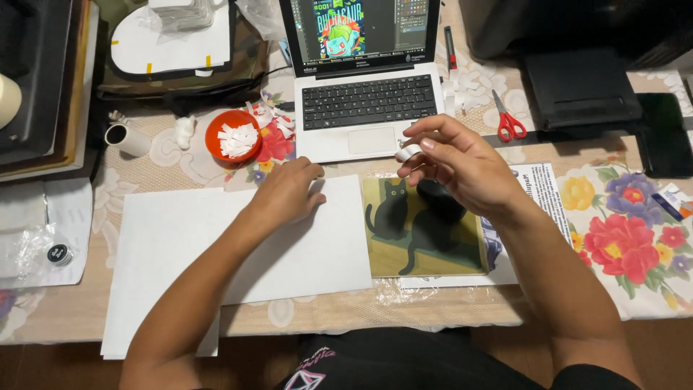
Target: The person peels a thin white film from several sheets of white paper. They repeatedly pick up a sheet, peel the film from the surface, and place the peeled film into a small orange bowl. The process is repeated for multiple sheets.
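Left hand (289, 193) lies palm-down w/ fingers loosely spread, pressing the top right part of a large white paper sheet (180, 253) flat on the tabletop (346, 310); grip there is open, nothing pinched. Right hand (455, 162) is raised above the tabletop, thumb & fingertips pressed together on a small white roll of tape (406, 152), held just in front of the silver laptop w/ black keys (368, 101) & above the top edge of a printed picture of a black cat on a yellow-green ground (404, 238). The cat print sits just right of the white sheet, edges touching or nearly so, under the right hand's shadow; clear plastic film shows around it. An orange round bowl of white paper scraps (233, 137) stands near the left hand, up & to its left. Red-handled scissors (509, 119) lie right of the laptop, apart from the right hand. Flowered cloth (628, 238) covers the tabletop's right side
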